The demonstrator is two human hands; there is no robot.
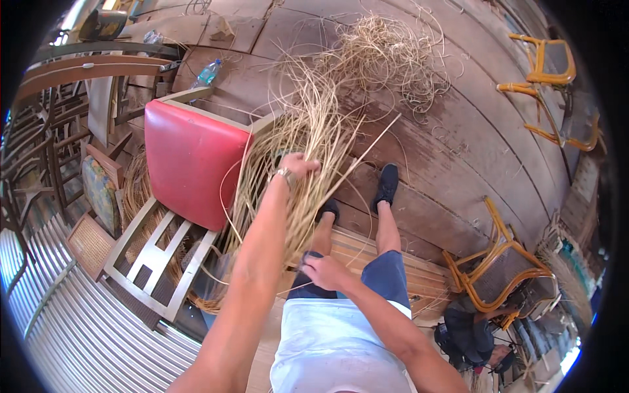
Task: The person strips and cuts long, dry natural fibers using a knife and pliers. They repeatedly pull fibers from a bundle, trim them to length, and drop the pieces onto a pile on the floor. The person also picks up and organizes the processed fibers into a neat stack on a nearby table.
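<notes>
Right hand (324,270) low at the thigh, fingers pinching the strand ends, left hand (298,164) clenched higher round the cane bundle (308,131) beside the red chair (190,160), while a loose tangle (386,56) lies unsorted on the floor.

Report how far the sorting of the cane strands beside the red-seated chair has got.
Done: one bundle of cane strands is gathered. In hand: the left hand grips that bundle near its middle, while the right hand holds its lower ends by the thigh. Left: a loose tangle of cane lies on the plank floor beyond, and the red-seated chair is untouched.
</notes>
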